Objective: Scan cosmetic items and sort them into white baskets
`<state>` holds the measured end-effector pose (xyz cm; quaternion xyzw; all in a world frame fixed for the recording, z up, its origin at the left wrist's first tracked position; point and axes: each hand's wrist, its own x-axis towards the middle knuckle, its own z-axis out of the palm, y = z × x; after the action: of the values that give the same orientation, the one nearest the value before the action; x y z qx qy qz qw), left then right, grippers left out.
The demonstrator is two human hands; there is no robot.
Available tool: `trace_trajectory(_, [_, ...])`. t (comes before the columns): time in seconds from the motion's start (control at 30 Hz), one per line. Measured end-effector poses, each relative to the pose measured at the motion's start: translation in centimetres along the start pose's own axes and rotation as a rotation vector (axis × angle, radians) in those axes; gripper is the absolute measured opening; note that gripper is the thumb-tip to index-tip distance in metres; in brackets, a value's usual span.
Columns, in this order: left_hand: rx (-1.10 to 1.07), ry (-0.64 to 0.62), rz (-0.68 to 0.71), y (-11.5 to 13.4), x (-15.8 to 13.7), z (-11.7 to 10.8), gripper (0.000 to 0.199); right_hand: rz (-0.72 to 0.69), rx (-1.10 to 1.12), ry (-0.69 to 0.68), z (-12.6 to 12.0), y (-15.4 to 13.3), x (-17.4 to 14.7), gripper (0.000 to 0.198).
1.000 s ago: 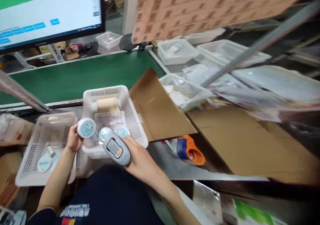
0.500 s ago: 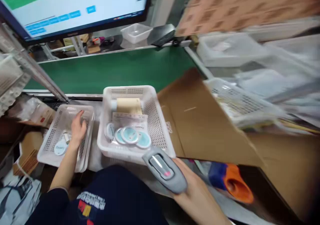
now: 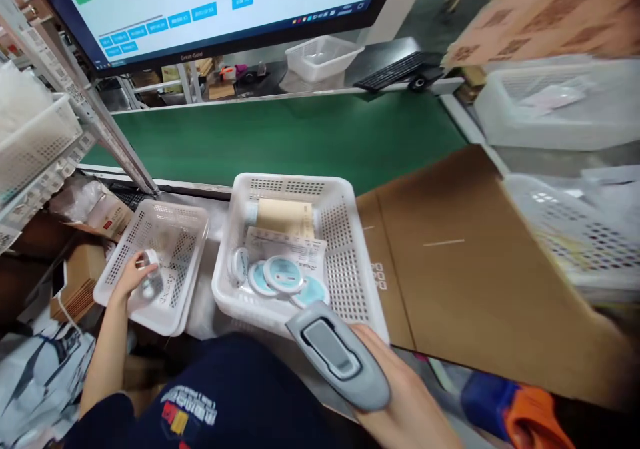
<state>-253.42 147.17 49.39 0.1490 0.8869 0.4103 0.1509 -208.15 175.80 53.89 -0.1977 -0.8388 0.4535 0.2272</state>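
In the white basket [image 3: 199,256] on the left, my left hand [image 3: 131,276] is closed on a round white tub [image 3: 151,258], tilted on edge and partly covered by the fingers. Just below the hand lies a small clear package [image 3: 151,286], too blurred to name. My right hand [image 3: 395,382] grips a grey handheld scanner [image 3: 340,356] at the near edge of the larger white basket [image 3: 340,246]. That basket contains several round tubs with pale blue labels [image 3: 284,274], a printed paper slip [image 3: 305,249] and a beige packet [image 3: 285,217].
A green conveyor belt [image 3: 280,132] runs behind the baskets, below a monitor [image 3: 200,16]. An open cardboard flap [image 3: 450,256] rises right of the larger basket. An orange and blue tape dispenser [image 3: 530,416] sits at lower right. A metal rack post [image 3: 117,129] stands left.
My left hand has moved from the far part of the left basket to its near left side and taken hold of the round tub. The view has shifted; my right hand still holds the scanner.
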Motion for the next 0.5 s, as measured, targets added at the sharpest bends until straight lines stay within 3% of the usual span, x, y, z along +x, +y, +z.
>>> trace_trajectory(0.1, [-0.508, -0.178, 0.036, 5.6, -0.8, 2.6, 0.079, -0.058, -0.029, -0.027, 0.3, -1.1, 1.2, 0.036])
trace_trajectory(0.2, [-0.745, -0.444, 0.012, 11.7, -2.2, 7.0, 0.076, -0.046, -0.032, -0.042, 0.7, -2.4, 2.0, 0.036])
trace_trajectory(0.33, [-0.794, -0.742, 0.015, 17.5, -4.2, 12.8, 0.078, 0.003, -0.065, -0.009, 0.9, -3.8, 2.5, 0.048])
trace_trajectory(0.5, [-0.770, -0.894, 0.073, 20.2, -5.5, 17.9, 0.074, 0.064, -0.106, 0.050, 0.3, -3.9, 1.7, 0.042])
